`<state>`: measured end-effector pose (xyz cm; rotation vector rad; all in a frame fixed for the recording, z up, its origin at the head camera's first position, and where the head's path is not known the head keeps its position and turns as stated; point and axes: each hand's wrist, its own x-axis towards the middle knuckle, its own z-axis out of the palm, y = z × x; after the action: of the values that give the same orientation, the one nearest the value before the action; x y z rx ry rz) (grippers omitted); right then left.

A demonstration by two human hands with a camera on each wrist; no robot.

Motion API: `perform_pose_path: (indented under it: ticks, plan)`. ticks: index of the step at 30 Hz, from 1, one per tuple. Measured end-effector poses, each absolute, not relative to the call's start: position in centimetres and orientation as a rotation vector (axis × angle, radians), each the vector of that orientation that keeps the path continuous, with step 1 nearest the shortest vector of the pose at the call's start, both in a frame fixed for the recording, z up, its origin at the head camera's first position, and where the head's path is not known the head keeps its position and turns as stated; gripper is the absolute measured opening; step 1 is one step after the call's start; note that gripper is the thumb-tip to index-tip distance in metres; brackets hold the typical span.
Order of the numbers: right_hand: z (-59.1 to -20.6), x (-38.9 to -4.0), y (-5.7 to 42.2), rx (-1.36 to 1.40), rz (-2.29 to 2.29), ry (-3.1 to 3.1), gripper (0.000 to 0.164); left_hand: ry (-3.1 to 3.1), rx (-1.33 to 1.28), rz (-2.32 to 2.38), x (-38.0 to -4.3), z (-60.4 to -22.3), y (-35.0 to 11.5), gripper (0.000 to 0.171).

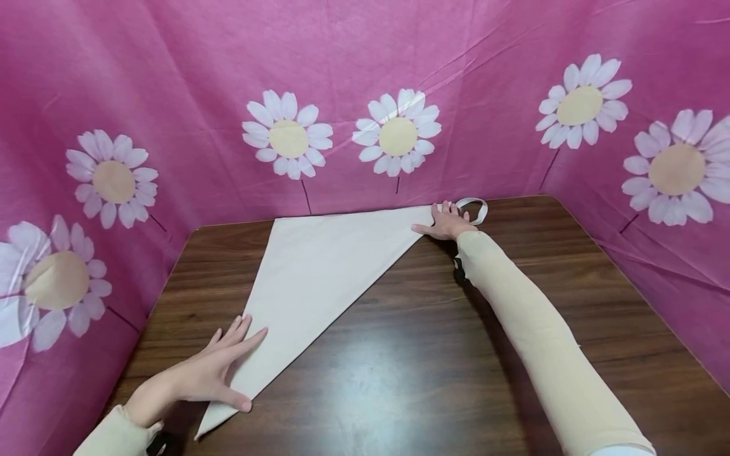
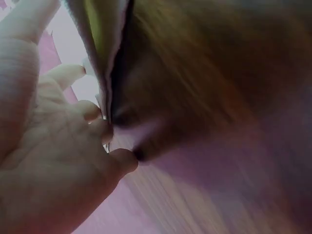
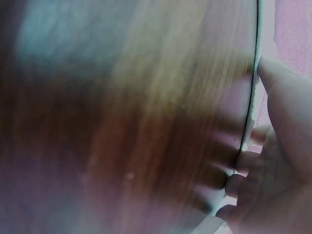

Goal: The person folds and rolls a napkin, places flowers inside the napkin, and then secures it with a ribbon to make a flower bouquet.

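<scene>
A white cloth (image 1: 319, 266), folded into a long triangle, lies flat on the wooden table. Its kind is not plain; a narrow strap loop (image 1: 483, 212) sticks out at the far right corner. My left hand (image 1: 206, 375) rests by the near, pointed end, fingers spread over the left edge and thumb across toward the folded edge. In the left wrist view, the cloth's edge (image 2: 100, 63) stands slightly parted beside the left fingertips. At the far right corner my right hand (image 1: 447, 223) presses on the cloth with spread fingers. The right wrist view shows its thumb (image 3: 275, 80) at the cloth's edge.
The dark brown table (image 1: 433, 354) reaches back to a pink curtain (image 1: 365, 50) printed with large white daisies, which encloses the back and both sides. A light reflection shines on the tabletop near the middle front.
</scene>
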<state>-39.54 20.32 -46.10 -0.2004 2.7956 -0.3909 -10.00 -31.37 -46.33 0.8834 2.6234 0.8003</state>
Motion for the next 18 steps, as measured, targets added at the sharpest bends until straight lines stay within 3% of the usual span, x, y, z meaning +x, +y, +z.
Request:
perform_pose_path:
  ticks: [11,14,18]
  plan:
    - [-46.3,-39.3,20.2,-0.181,-0.396,2.816,0.102,2.662,0.86,0.821,-7.9,-46.3,-34.7,0.135]
    - [-46.1,-38.5,19.8,-0.198,-0.383,2.858,0.097,2.651,0.874,0.845,-8.1,-46.0,-34.6,0.131]
    - [-45.7,-36.6,18.2,-0.367,-0.343,2.929,0.089,2.714,0.79,0.853,-8.8,-44.7,-34.3,0.111]
